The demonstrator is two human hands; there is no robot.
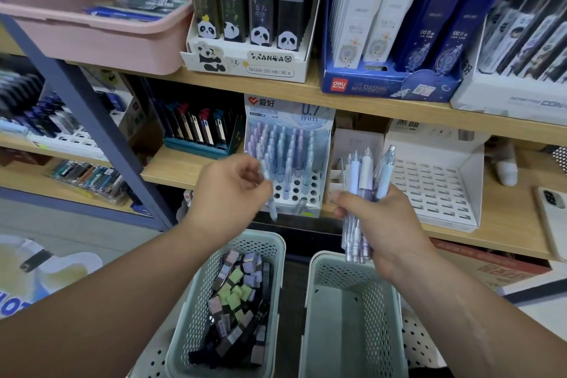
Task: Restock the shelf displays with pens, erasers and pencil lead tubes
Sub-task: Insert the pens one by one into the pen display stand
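My right hand [376,218] grips a bunch of pastel mechanical pencils [363,181], tips down, over an empty green basket [316,282]. My left hand [228,190] pinches a single pale pencil [270,190], blurred, just in front of the 0.7 mm pencil display [288,159] on the middle shelf. That display has a perforated white tray; its back rows are filled and several front holes are empty. A second green basket [190,316] below my left arm holds several pencil lead tubes [236,294] with pastel caps.
An empty white slotted display [435,190] stands right of the pencils. The upper shelf carries a panda lead box [245,49], a blue box of lead cases [395,77] and a pink bin [92,37]. A phone [552,215] lies on the shelf's right end.
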